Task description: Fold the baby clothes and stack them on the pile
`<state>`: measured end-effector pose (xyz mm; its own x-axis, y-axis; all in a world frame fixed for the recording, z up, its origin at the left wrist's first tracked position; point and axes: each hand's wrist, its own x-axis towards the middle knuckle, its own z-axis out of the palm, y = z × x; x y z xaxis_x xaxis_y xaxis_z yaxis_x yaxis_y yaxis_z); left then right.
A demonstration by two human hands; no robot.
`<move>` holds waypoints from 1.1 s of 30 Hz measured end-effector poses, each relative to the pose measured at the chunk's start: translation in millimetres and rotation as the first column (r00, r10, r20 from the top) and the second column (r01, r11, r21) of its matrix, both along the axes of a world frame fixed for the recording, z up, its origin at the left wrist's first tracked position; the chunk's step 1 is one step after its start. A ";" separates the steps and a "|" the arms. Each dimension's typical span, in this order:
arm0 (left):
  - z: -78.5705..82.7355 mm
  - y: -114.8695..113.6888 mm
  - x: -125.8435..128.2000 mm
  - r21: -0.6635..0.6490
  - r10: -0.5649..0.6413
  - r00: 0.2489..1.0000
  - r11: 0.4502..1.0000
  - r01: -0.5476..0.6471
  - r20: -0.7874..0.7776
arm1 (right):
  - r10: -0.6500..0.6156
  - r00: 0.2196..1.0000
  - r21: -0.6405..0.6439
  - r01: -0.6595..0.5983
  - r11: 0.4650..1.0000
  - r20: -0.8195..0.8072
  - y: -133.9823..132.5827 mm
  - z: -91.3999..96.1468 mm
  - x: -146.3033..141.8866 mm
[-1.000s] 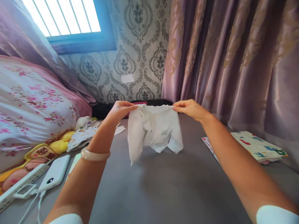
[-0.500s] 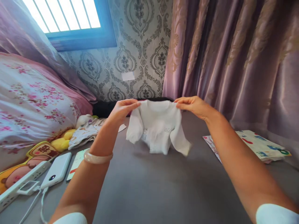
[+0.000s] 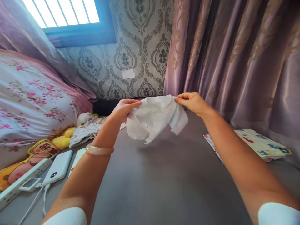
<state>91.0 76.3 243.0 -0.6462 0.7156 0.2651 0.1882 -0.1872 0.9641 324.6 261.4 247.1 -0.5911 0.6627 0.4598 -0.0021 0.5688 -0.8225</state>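
Observation:
A small white long-sleeved shirt (image 3: 152, 117) hangs in the air above the grey bed surface (image 3: 154, 181), stretched between my two hands. My left hand (image 3: 125, 109) pinches one shoulder of it, thumb on top. At the opposite shoulder, my right hand (image 3: 192, 100) grips the cloth between thumb and fingertips. The shirt's body is creased and swung up to the left, its lower edge clear of the bed. One sleeve dangles beneath my right hand.
Folded patterned cloth (image 3: 260, 145) lies at the right. Along the left are a power strip (image 3: 23, 181), a white power bank (image 3: 58, 167), a phone (image 3: 77, 159), a yellow plush toy (image 3: 64, 136) and a patterned garment (image 3: 87, 131). Curtains (image 3: 225, 56) hang behind.
The shirt's body and sleeves have swung up and bunched, where before they hung down straight. My right hand has risen slightly. Both hands keep their hold on the shoulders.

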 end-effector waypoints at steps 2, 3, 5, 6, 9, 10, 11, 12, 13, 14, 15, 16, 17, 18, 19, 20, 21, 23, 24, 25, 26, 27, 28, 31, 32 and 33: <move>0.7 0.7 1.3 0.020 0.043 0.999 0.999 -0.043 -0.013 | -0.058 0.998 0.016 0.058 0.998 -0.028 -0.4 0.3 -2.4; 1.6 0.6 2.3 0.052 0.066 0.998 0.997 -0.065 -0.025 | -0.078 0.996 0.030 0.079 0.996 -0.044 -0.9 0.7 -3.0; 3.5 -0.2 4.5 0.066 0.040 0.997 0.997 -0.035 -0.066 | -0.055 0.997 0.063 0.058 0.996 -0.045 -2.2 1.6 -2.7; 4.0 -0.8 5.5 0.044 0.007 0.996 0.999 -0.003 -0.088 | -0.022 0.999 0.078 0.024 0.997 -0.027 -2.8 2.0 -1.9; 2.9 -2.4 7.3 -0.029 -0.019 0.990 0.999 0.015 -0.140 | 0.037 0.998 0.129 -0.042 0.991 0.041 -3.8 2.1 1.5; 2.0 -2.6 7.5 -0.038 -0.010 0.988 0.999 0.004 -0.153 | 0.033 0.998 0.144 -0.041 0.989 0.056 -3.6 1.8 2.4; 1.3 -2.8 7.7 -0.040 -0.011 0.986 0.999 0.004 -0.164 | 0.027 0.997 0.150 -0.037 0.988 0.068 -3.2 1.5 3.2; 0.9 -2.8 7.8 -0.035 -0.020 0.986 0.999 0.014 -0.168 | 0.027 0.997 0.144 -0.037 0.989 0.075 -2.6 1.0 3.6; 0.9 -2.6 7.9 -0.022 -0.025 0.987 1.000 0.022 -0.161 | 0.026 0.997 0.127 -0.035 0.991 0.068 -1.8 0.5 3.7; 1.4 -2.2 8.1 -0.004 -0.018 0.989 1.000 0.018 -0.146 | 0.016 0.999 0.105 -0.021 0.994 0.043 -0.9 -0.2 3.4; 2.2 -1.5 8.3 0.010 -0.003 0.992 1.000 0.005 -0.130 | -0.007 1.000 0.087 0.006 0.996 0.009 0.0 -1.2 2.7; 2.8 -0.3 8.5 0.018 0.010 0.993 1.000 -0.007 -0.119 | -0.037 0.999 0.079 0.039 0.996 -0.024 1.1 -2.7 1.4; 3.1 1.3 8.7 0.021 0.017 0.993 1.000 -0.014 -0.116 | -0.065 0.997 0.079 0.068 0.995 -0.044 2.1 -4.7 -0.4; 2.7 3.4 9.0 0.024 0.020 0.993 1.000 -0.017 -0.119 | -0.087 0.995 0.087 0.091 0.992 -0.050 3.1 -7.4 -2.6; 1.5 6.2 9.3 0.032 0.024 0.992 0.999 -0.020 -0.125 | -0.105 0.993 0.104 0.110 0.989 -0.049 3.9 -10.6 -5.1; -0.7 9.5 9.7 0.046 0.036 0.990 0.998 -0.030 -0.134 | -0.123 0.991 0.128 0.128 0.983 -0.047 4.4 -14.2 -7.7; -3.7 13.2 10.1 0.063 0.058 0.988 0.997 -0.050 -0.145 | -0.139 0.989 0.161 0.145 0.976 -0.044 4.6 -18.1 -10.4; -11.4 21.0 10.7 0.091 0.120 0.978 0.990 -0.106 -0.173 | -0.184 0.982 0.240 0.188 0.952 -0.039 3.8 -25.6 -15.1; -15.5 24.7 10.8 0.095 0.146 0.971 0.987 -0.130 -0.188 | -0.214 0.976 0.277 0.216 0.936 -0.038 2.7 -28.9 -17.0; -19.4 27.9 10.8 0.094 0.168 0.965 0.984 -0.152 -0.202 | -0.244 0.969 0.310 0.243 0.919 -0.037 1.4 -31.8 -18.4; -22.8 30.3 10.7 0.088 0.188 0.958 0.981 -0.173 -0.217 | -0.272 0.961 0.339 0.269 0.901 -0.040 -0.2 -34.1 -19.4; -25.7 31.7 10.4 0.086 0.213 0.947 0.977 -0.197 -0.240 | -0.295 0.954 0.370 0.290 0.883 -0.045 -2.1 -36.0 -19.8; -27.8 32.1 10.1 0.094 0.243 0.929 0.970 -0.226 -0.280 | -0.315 0.948 0.403 0.309 0.861 -0.054 -4.1 -37.4 -19.6; -30.7 26.9 10.1 0.178 0.364 0.793 0.931 -0.318 -0.488 | -0.367 0.927 0.517 0.350 0.781 -0.073 -12.0 -39.2 -16.1; -30.9 23.4 10.8 0.212 0.394 0.731 0.918 -0.334 -0.556 | -0.386 0.920 0.554 0.359 0.751 -0.072 -15.4 -39.1 -14.0; -31.0 19.4 11.9 0.241 0.417 0.674 0.908 -0.343 -0.609 | -0.403 0.913 0.589 0.360 0.724 -0.063 -19.3 -38.7 -11.4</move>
